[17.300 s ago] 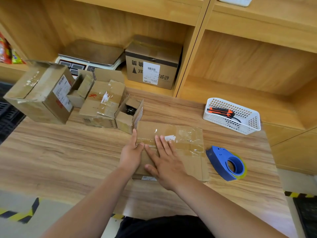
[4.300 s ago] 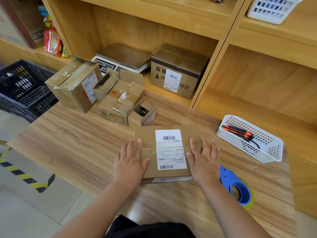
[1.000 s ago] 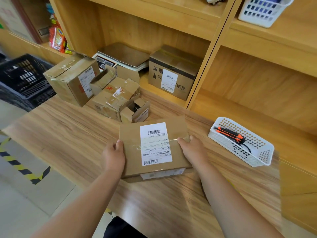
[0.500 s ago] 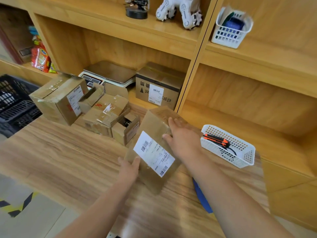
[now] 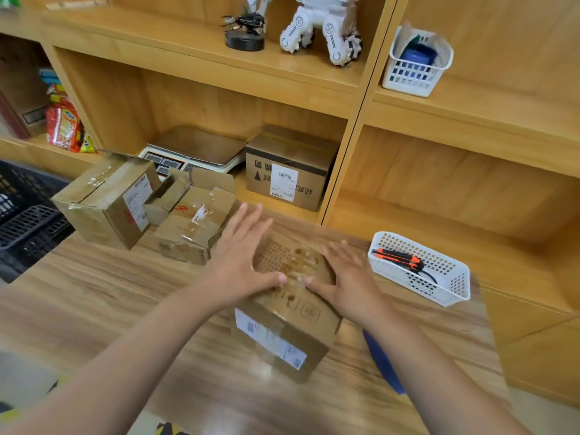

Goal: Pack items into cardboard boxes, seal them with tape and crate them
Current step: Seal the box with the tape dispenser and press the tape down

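Cardboard fills the middle of my view: the box (image 5: 288,312) sits on the surface (image 5: 94,293) right in front of me, with its white shipping label on the side facing me and a printed grid on its top face. My left hand (image 5: 238,262) lies over the left edge of that top, fingers straight and spread wide, thumb pointing in across the cardboard. My right hand (image 5: 348,277) lies flat on the right part of the top, fingers fanned the same way. The two thumbs are near each other but apart. The frame is smeared, so I cannot tell how hard the palms press. A blue tape dispenser (image 5: 381,359) lies just right of the box, partly under my right forearm. Farther right stands a white basket (image 5: 452,287) with an orange knife (image 5: 398,257) in it. Other cardboard boxes (image 5: 103,199) cluster behind my left hand, and a black crate (image 5: 22,215) sits at the far left.
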The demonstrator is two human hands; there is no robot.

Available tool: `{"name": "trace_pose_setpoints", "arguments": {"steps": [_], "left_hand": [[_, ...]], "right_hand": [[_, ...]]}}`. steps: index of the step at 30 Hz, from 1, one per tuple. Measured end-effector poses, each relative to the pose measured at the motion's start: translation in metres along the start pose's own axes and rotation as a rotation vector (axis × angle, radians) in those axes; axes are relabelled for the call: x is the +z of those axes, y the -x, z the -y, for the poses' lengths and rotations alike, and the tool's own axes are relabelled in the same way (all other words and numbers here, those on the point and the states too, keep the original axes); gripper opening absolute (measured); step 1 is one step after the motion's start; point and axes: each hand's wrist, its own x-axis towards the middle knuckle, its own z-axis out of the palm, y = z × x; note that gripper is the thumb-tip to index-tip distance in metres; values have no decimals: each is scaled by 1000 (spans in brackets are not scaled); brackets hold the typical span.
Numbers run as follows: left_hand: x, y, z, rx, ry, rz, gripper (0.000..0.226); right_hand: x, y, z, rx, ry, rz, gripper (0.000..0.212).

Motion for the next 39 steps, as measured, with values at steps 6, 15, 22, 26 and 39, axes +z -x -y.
{"name": "trace_pose_setpoints", "arguments": {"steps": [6, 15, 22, 26, 39], "left_hand": [[-5, -17, 13, 221, -178, 352, 118], [8, -26, 21, 221, -104, 453, 129], [17, -40, 21, 194, -40, 330, 102], [21, -52, 17, 130, -3, 279, 73], [34, -71, 13, 78, 2, 195, 12]], "right_hand": [[5, 7, 5, 56, 69, 47, 106], [20, 3, 21, 55, 168, -25, 109], [18, -18, 14, 84, -11, -212, 44], [20, -21, 12, 89, -32, -255, 33], [27, 6, 10, -65, 271, -91, 78]]}}
